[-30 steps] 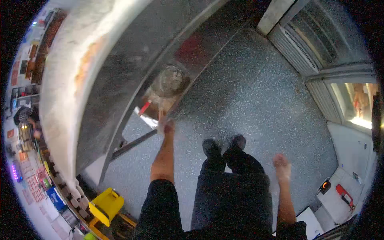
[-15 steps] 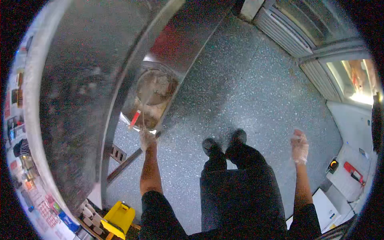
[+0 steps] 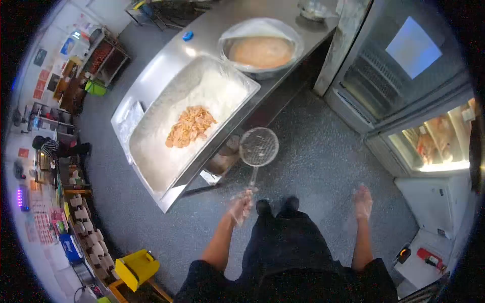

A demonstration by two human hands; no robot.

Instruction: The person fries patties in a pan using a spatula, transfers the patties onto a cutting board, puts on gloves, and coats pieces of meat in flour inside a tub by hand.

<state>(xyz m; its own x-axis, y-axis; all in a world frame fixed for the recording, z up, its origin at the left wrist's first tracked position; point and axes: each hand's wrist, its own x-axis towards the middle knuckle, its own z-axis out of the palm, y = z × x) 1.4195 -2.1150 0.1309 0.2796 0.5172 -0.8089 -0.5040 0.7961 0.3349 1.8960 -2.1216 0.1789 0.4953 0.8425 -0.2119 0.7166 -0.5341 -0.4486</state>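
Note:
My left hand (image 3: 241,207), in a clear plastic glove, is closed around the handle of a round mesh strainer (image 3: 259,147). The strainer's basket is held up over the floor, beside the front edge of a steel table (image 3: 295,86). My right hand (image 3: 362,202), also gloved, hangs over the floor at the right, fingers loosely extended and nothing visible in it. On the table is a large rectangular tub (image 3: 146,146) of white flour (image 3: 221,87), with a heap of raw meat pieces (image 3: 191,126) on top. Behind it stands a lined bowl (image 3: 296,43) of pinkish-orange mixture (image 3: 261,51).
Glass-door fridges (image 3: 437,141) line the right side, with a white cabinet (image 3: 424,202) nearer me. A yellow bin (image 3: 136,268) stands at lower left, by a rack of pale containers (image 3: 88,227). Another person (image 3: 55,146) is at the far left counter.
My view has lifted from the floor and lower shelf to the tabletop. The left hand, earlier low by the shelf, now holds the strainer up in front of me. The right hand stays at my side.

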